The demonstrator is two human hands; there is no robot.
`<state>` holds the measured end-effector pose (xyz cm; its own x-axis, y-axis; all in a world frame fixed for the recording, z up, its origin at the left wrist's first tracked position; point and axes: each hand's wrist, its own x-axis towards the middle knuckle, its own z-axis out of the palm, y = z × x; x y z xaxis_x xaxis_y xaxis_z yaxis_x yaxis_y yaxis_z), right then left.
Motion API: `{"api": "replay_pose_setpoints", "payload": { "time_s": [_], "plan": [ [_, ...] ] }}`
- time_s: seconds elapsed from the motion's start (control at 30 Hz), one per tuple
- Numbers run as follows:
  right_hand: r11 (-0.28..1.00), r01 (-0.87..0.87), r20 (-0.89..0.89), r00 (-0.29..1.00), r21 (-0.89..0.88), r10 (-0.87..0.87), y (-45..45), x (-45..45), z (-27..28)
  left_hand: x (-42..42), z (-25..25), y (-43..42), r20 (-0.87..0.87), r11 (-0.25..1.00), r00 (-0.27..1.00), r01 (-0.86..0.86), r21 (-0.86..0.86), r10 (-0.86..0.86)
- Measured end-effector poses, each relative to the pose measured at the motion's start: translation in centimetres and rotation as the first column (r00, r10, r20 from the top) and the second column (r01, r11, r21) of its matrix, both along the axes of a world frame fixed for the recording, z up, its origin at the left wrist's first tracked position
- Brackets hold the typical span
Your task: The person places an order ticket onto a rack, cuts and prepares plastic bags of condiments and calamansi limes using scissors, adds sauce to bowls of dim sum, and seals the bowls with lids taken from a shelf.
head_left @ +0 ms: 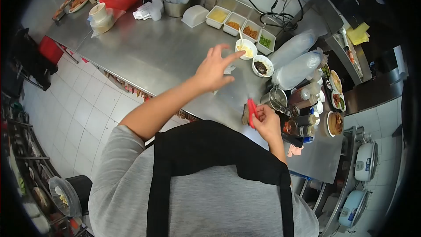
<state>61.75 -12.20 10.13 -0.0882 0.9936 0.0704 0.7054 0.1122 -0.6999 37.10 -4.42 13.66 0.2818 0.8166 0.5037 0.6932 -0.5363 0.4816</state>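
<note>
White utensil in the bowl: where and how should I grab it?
Probably pinch the white utensil by its slim handle's free end, from the left: it juts past the far rim of the bowl, and containers crowd behind and right.

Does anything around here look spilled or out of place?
No obvious spill. A small pale scrap lies on the steel counter beside the white bowls; I can't tell what it is. Behind the food tubs, black cables hang in a tangle, untidy so close to open food.
</note>
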Motion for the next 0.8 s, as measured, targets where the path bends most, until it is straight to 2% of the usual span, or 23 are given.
{"api": "replay_pose_setpoints", "payload": {
  "time_s": [0.07,0.13,0.2,0.43,0.63,0.8],
  "plan": [
    [0.998,-0.054,0.273,0.961,0.031,0.044,-0.4,-0.5,-0.9,-0.7,-1.6,2.3,-0.014,0.989,0.999,0.04,-0.14,-0.043],
    [0.999,-0.047,0.36,0.932,0.015,0.038,0.6,-2.9,-0.8,-0.9,-2.9,4.7,-0.06,0.967,0.99,0.113,-0.227,-0.13],
    [0.998,-0.048,0.448,0.894,0.042,0.024,2.5,-4.7,-2.0,-0.8,-3.5,6.7,-0.077,0.958,0.987,0.117,-0.263,-0.141],
    [0.995,-0.043,0.491,0.871,0.087,-0.005,5.7,-8.5,-1.3,-0.8,-3.8,7.8,0.011,0.958,0.986,0.167,-0.234,-0.169],
    [0.995,-0.045,0.508,0.862,0.091,-0.008,5.4,-8.9,-1.8,-1.2,-3.9,7.9,0.073,0.924,0.979,0.205,-0.322,-0.192],
    [0.997,-0.002,0.483,0.875,0.073,-0.034,4.6,-9.0,-1.9,-2.5,-4.3,8.2,0.102,0.936,0.987,0.154,-0.318,-0.128]
  ]
}}
